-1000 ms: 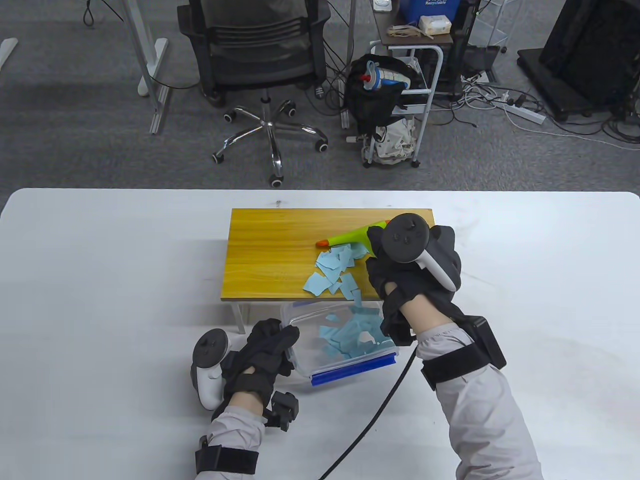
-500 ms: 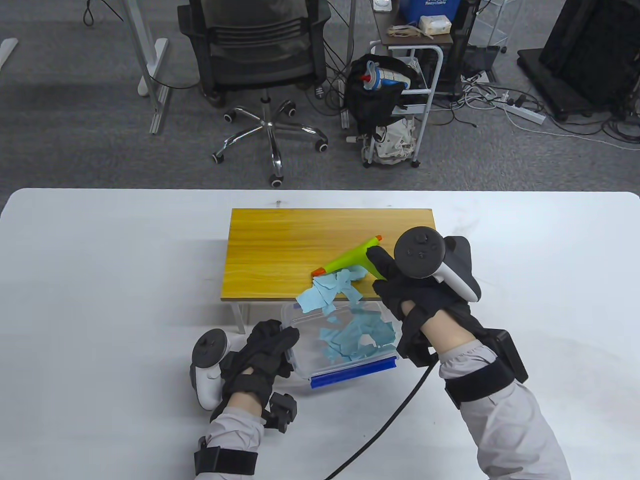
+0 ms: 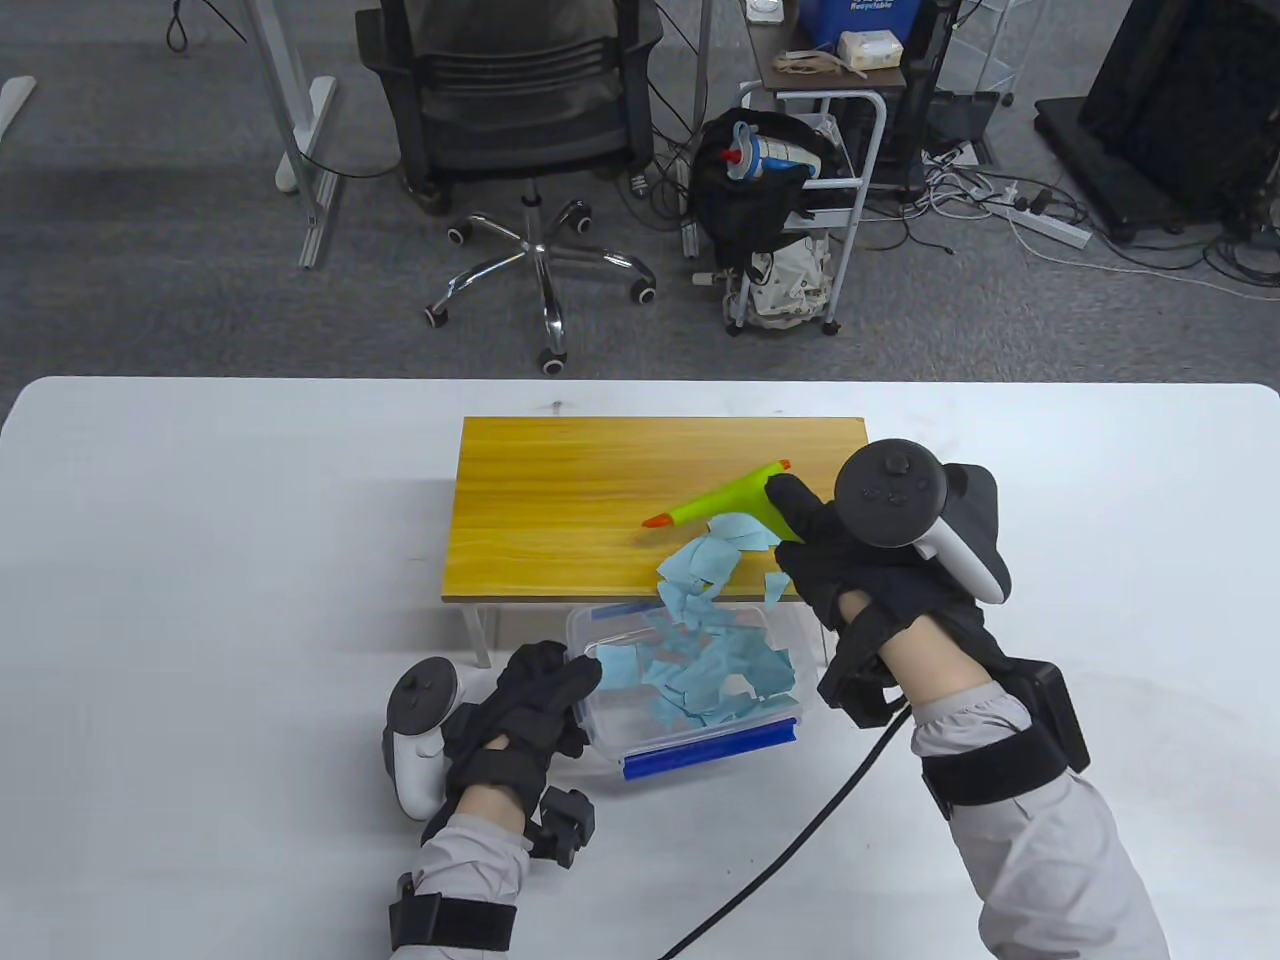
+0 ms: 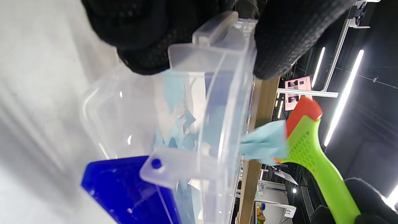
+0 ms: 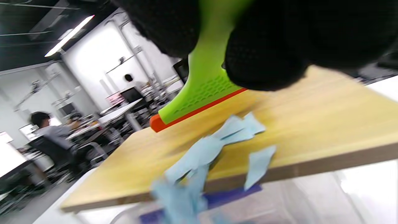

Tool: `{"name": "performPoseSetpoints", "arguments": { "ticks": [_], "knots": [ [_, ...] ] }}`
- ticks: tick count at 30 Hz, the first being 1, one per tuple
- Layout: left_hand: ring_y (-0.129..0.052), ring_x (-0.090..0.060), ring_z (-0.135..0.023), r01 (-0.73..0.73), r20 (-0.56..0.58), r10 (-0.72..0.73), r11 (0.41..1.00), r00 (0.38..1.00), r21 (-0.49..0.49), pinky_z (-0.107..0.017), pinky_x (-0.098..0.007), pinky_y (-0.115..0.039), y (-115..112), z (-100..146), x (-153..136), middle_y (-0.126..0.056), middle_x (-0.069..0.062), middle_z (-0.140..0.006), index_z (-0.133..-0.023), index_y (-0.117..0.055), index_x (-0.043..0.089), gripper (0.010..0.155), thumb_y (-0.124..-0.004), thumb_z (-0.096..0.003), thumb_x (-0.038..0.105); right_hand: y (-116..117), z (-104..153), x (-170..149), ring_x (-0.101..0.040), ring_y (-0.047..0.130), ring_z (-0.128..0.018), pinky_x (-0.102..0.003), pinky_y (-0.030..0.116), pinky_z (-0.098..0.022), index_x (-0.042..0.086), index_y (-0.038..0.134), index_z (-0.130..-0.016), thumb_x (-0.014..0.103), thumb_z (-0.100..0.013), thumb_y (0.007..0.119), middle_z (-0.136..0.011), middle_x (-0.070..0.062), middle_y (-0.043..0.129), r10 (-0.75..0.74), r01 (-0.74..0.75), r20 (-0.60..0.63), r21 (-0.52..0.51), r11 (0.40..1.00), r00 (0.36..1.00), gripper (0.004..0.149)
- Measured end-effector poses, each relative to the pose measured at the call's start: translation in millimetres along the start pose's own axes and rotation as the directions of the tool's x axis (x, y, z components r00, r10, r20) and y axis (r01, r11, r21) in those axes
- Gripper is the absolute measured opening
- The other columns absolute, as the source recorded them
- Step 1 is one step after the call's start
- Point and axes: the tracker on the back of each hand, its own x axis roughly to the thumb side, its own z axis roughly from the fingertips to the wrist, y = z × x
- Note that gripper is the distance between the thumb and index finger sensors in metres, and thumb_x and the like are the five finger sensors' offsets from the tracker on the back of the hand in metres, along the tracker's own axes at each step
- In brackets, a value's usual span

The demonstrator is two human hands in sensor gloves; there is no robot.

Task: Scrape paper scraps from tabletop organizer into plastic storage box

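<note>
A small wooden organizer (image 3: 560,500) stands on the white table. Light blue paper scraps (image 3: 708,560) lie near its front edge and hang over it. Below that edge sits a clear plastic box (image 3: 690,740) with blue clips, holding several blue scraps (image 3: 700,672). My right hand (image 3: 830,545) grips a green scraper with an orange blade (image 3: 722,498), blade just behind the scraps; it also shows in the right wrist view (image 5: 199,93). My left hand (image 3: 535,700) grips the box's left wall; the left wrist view shows its fingers (image 4: 279,34) on the rim of the box (image 4: 217,102).
The white table (image 3: 200,560) stretches wide on both sides. A black cable (image 3: 800,830) runs from my right wrist toward the front edge. An office chair (image 3: 520,130) and a cart (image 3: 810,200) stand on the floor beyond the table.
The scraper swept the scraps toward the front edge, several fell into the box, then my right hand drew the scraper back and to the right. My left hand stayed on the box.
</note>
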Motion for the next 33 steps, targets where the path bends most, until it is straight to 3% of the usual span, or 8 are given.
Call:
{"name": "performPoseSetpoints", "arguments": {
  "ticks": [6,12,23,33],
  "knots": [
    [-0.09,-0.028,-0.052,0.005,-0.001,-0.005,1.0,1.0,-0.012,-0.036,-0.033,-0.082,-2.2,-0.9,-0.9,-0.073,-0.018,-0.08,-0.102,-0.041,0.008,0.071,-0.084,-0.0592,0.046,12.8,-5.8,-5.2,-0.035,0.101,-0.033,-0.04,0.09,-0.017,0.013,0.061,-0.102,0.024,-0.051,0.078,-0.08,-0.038,0.078,0.122,-0.128,-0.08,-0.065,0.99,0.989,0.056],
    [-0.09,-0.028,-0.053,0.008,0.001,-0.008,1.0,1.0,-0.017,-0.036,-0.033,-0.082,-3.8,-1.1,-1.0,-0.073,-0.017,-0.08,-0.102,-0.04,0.009,0.071,-0.083,-0.0594,0.047,28.3,1.5,3.0,-0.033,0.103,-0.029,-0.038,0.092,-0.015,0.013,0.061,-0.102,0.026,-0.051,0.077,-0.079,-0.038,0.08,0.186,-0.187,-0.043,-0.011,0.982,0.982,0.055],
    [-0.09,-0.028,-0.053,0.012,-0.003,-0.012,1.0,1.0,-0.02,-0.036,-0.032,-0.082,-6.0,-1.8,-2.2,-0.073,-0.017,-0.08,-0.102,-0.04,0.009,0.071,-0.083,-0.0594,0.047,25.5,36.4,24.4,-0.032,0.105,-0.023,-0.036,0.093,-0.009,0.009,0.061,-0.102,0.027,-0.051,0.077,-0.074,-0.039,0.083,0.24,-0.241,0.028,0.118,0.963,0.97,0.056],
    [-0.09,-0.028,-0.053,0.008,-0.006,-0.008,1.0,1.0,-0.024,-0.036,-0.033,-0.082,-7.7,-1.6,-3.0,-0.073,-0.018,-0.08,-0.102,-0.04,0.009,0.071,-0.084,-0.0592,0.046,20.6,65.2,36.6,-0.032,0.106,-0.019,-0.036,0.094,-0.006,0.007,0.065,-0.1,0.026,-0.049,0.079,-0.07,-0.04,0.086,0.242,-0.255,0.094,0.163,0.953,0.966,0.056]
  ]
}}
